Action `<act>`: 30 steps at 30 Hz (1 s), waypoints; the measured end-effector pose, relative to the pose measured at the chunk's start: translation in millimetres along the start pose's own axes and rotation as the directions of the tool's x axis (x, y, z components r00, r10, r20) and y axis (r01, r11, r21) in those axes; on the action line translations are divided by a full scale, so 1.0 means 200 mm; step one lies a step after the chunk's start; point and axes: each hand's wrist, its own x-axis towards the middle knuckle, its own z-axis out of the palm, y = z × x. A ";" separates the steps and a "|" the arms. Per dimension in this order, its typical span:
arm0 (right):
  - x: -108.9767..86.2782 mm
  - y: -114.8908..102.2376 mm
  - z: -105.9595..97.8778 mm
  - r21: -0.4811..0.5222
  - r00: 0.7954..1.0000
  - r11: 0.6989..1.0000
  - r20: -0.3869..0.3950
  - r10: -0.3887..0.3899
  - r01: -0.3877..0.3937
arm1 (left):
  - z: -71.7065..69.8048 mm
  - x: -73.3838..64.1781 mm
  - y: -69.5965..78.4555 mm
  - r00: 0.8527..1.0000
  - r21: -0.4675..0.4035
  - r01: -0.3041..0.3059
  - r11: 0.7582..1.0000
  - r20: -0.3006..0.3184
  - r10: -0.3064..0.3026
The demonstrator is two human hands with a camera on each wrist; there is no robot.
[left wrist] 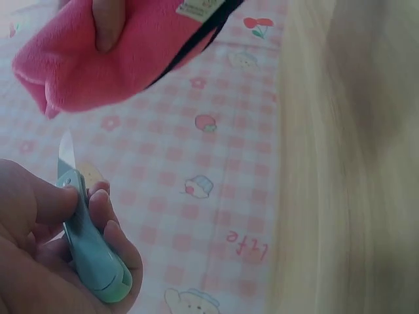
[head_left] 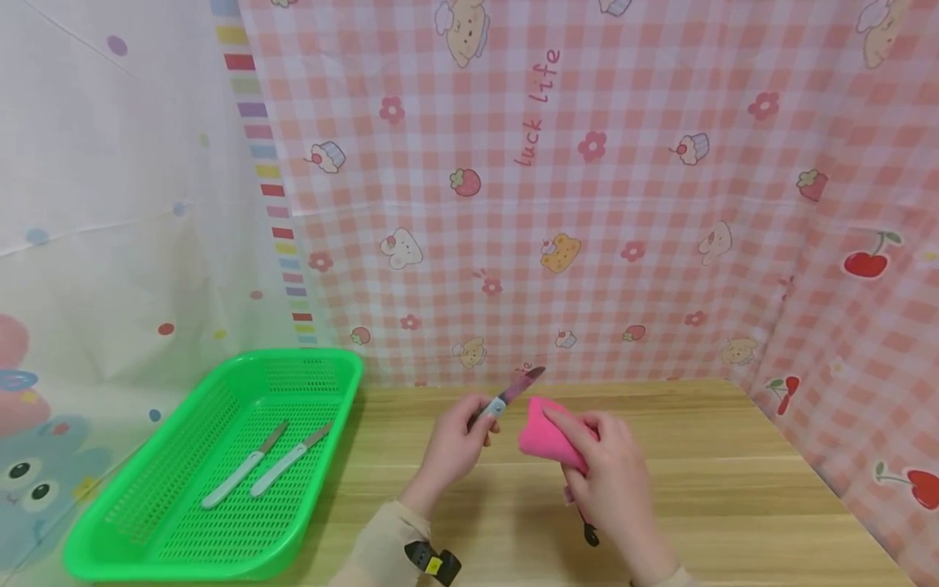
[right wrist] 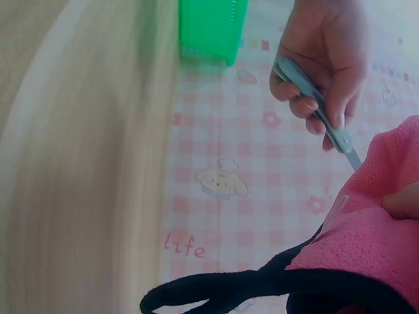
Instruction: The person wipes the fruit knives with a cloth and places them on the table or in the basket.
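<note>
My left hand (head_left: 456,436) grips a folding knife (left wrist: 95,245) by its pale blue-green handle, its blade (head_left: 526,381) out and pointing up and to the right. A pink cloth (head_left: 552,434) with dark edging and a dark hanging loop (right wrist: 216,288) is bunched in my right hand (head_left: 616,473), the thumb pressed on top of it. Both hands are above the table, with the cloth just right of the blade. In the left wrist view a small white label (left wrist: 196,8) shows on the cloth.
A green plastic basket (head_left: 297,522) stands at the left of the wooden table (head_left: 704,489). Inside it lie two knives with pale handles, one knife (head_left: 245,465) left of the other knife (head_left: 293,458). A pink checked curtain (head_left: 623,310) hangs behind the table's far edge.
</note>
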 end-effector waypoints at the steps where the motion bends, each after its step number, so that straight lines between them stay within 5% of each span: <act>1: 0.00 -0.01 0.01 0.007 1.000 1.000 0.004 -0.005 0.005 | 0.00 -0.01 0.00 1.000 -0.005 -0.003 1.000 0.002 0.003; 15: -0.02 -0.05 0.06 0.044 0.997 0.996 0.021 -0.074 0.073 | 0.04 -0.10 0.00 0.999 -0.049 -0.047 0.998 0.022 0.048; 30: -0.02 -0.06 0.09 0.025 0.997 0.997 -0.003 -0.077 0.077 | 0.03 -0.15 0.02 0.999 -0.172 -0.008 0.985 0.035 0.015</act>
